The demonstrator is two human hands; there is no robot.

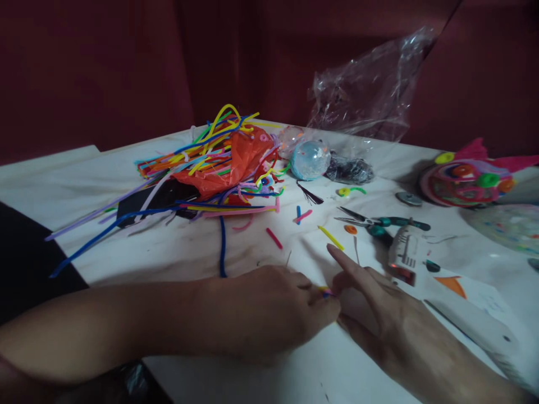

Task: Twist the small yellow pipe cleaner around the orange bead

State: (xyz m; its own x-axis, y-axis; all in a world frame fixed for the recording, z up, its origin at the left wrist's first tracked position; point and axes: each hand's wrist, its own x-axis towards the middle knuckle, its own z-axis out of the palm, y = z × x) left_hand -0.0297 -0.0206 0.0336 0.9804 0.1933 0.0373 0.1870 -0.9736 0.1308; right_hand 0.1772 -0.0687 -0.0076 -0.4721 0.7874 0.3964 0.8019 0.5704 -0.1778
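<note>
Hands meet at near centre of counter [177, 252]: left hand [278, 308] and right hand [379, 314] pinch a small coloured coil [326, 291] between fingers, apparently mid-winding; next turn needs steady grip.

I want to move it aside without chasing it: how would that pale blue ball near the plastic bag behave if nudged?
The pale blue ball looks round and smooth, so it would probably roll on the white table. It seems translucent, likely hollow and light. The clear plastic bag behind might stop it.
</note>
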